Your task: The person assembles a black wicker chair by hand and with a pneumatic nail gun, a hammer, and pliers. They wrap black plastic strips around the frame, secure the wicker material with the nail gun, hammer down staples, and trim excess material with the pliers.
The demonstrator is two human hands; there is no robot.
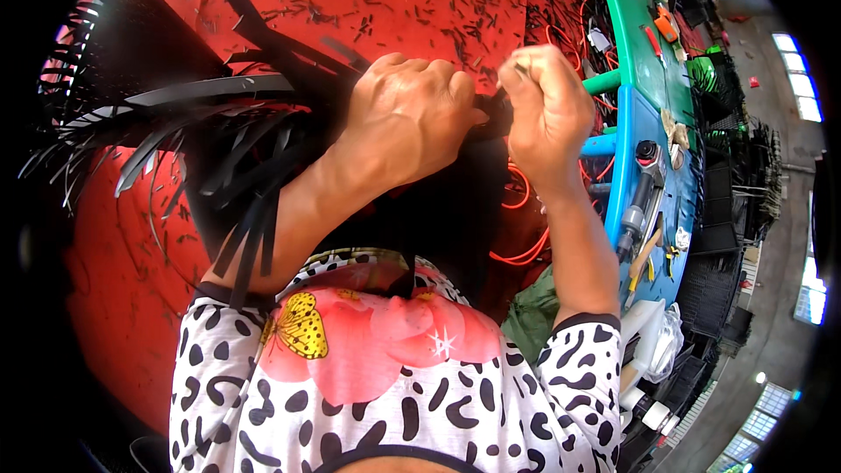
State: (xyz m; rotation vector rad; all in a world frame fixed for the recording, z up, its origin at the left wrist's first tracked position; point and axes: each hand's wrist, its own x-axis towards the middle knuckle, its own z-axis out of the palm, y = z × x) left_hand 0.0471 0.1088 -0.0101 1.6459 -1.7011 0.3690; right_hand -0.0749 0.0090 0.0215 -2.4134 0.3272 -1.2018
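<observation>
My left hand (412,109) is closed in a fist in front of me, its knuckles up, around a dark strip whose short end shows by the thumb. Just to its right, my right hand (547,109) is raised with the fingers curled in a pinch; what it holds, if anything, is hidden. Long flat black strips (210,90) fan out from a dark mass at the left, and some hang over my left forearm. Farther back on the left stands a blurred dark panel (153,26) with a fringe of strip ends. Deep shadow hides what lies below my hands.
Black scraps litter the red floor (350,0). At the right, a green table (626,35) and a blue table (624,158) carry a grey power tool (632,217) and small hand tools. Orange-red cords (526,256) run beneath. Clear plastic wrap (667,342) lies near my right elbow.
</observation>
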